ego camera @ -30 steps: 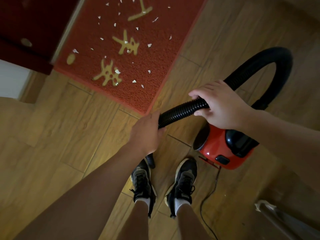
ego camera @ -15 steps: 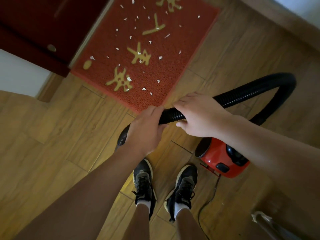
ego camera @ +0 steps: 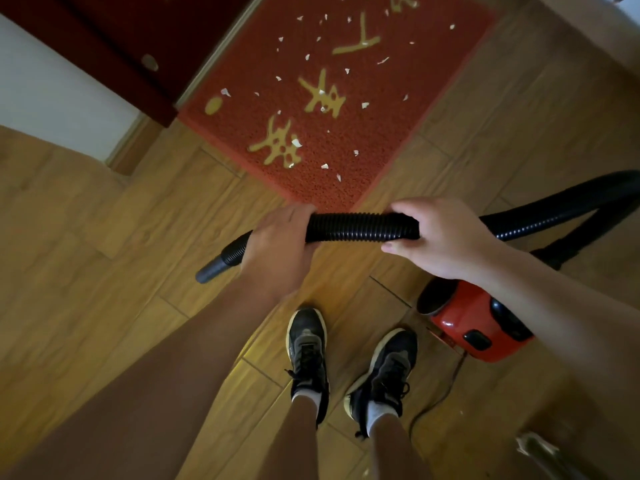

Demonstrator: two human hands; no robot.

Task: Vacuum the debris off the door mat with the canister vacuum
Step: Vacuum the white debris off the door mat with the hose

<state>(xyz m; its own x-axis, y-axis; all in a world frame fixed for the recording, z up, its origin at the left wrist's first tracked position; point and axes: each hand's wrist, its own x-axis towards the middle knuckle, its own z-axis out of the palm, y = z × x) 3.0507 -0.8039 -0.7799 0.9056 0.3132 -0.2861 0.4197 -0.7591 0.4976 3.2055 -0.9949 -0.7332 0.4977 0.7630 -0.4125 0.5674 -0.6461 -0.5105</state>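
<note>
1. Left hand [ego camera: 277, 251] and right hand [ego camera: 440, 237] each grasp the black hose [ego camera: 360, 226], just short of the door mat's [ego camera: 398, 109] near corner.
2. Nozzle [ego camera: 211, 271] is off the mat, over the floor; the canister vacuum [ego camera: 474, 327] sits nearby.
3. White debris [ego camera: 296, 143] is scattered across the mat. By my judgement no cleaning has been done yet.

- The scene is taken from one wide-angle camera worn on the head, faced forward and steeply down at the floor [ego camera: 104, 289].
- The left hand [ego camera: 277, 251] and right hand [ego camera: 443, 240] are framed close, at centre, on the hose [ego camera: 360, 226].
- The door mat [ego camera: 381, 133] is placed toward 12 o'clock, the shoes [ego camera: 306, 337] toward 6 o'clock.
</note>
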